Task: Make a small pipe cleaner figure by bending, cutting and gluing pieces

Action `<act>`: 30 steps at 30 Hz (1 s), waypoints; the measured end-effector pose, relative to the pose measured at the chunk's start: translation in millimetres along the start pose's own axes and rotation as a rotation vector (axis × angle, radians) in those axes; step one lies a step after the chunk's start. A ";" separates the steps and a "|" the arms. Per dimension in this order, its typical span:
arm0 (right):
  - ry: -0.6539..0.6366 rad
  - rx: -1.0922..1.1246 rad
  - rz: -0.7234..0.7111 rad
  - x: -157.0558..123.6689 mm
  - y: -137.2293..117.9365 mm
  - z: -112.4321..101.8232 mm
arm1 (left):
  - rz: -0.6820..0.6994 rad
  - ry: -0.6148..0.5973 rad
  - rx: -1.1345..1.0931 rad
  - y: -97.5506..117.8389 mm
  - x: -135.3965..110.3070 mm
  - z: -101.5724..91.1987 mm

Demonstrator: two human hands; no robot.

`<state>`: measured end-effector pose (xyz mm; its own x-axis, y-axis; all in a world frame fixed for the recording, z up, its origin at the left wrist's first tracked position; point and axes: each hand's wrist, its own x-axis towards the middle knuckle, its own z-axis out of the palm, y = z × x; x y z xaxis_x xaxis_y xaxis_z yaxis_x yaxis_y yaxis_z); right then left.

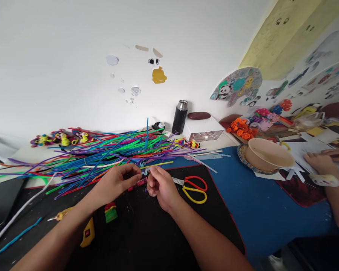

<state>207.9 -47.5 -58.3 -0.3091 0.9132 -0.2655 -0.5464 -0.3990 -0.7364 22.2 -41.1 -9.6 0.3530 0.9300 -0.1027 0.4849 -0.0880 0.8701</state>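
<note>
My left hand (121, 183) and my right hand (164, 190) meet over the black mat (169, 237), fingertips almost together. Both have their fingers curled into a pinch. A short, wavy light-blue strand (145, 172) shows between the fingertips; whether either hand grips it, or it lies behind them, I cannot tell. Just beyond is a straight yellow pipe cleaner (162, 164). Scissors (196, 189) with red and yellow handles lie right of my right hand, blades partly hidden by it. A small red and green wrapped piece (110, 213) lies below my left hand.
A large heap of coloured pipe cleaners (110, 150) spreads behind my hands. Near my left forearm are a yellow-handled tool (87, 232) and a blue twisted strand (15, 240). A black flask (180, 117) stands behind. Rightward are a bowl (267, 152) and another person's hands (322, 165).
</note>
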 end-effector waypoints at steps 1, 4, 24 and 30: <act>0.011 0.003 -0.007 0.5 -1.2 -0.4 | 0.004 -0.008 -0.001 -0.3 -0.2 -0.8; 0.029 -0.002 -0.023 1.6 -2.5 -1.1 | -0.008 -0.036 -0.001 -1.2 -0.3 -1.7; 0.026 -0.037 -0.073 1.8 3.2 -3.2 | 0.012 0.055 -0.205 3.7 3.8 -0.3; 0.045 -0.039 -0.085 2.1 0.9 -2.3 | 0.005 0.048 -0.248 1.2 2.4 1.2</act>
<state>208.5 -45.7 -60.9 -0.2273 0.9467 -0.2284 -0.5383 -0.3175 -0.7806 24.6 -39.4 -9.4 0.3139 0.9460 -0.0807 0.2703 -0.0076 0.9627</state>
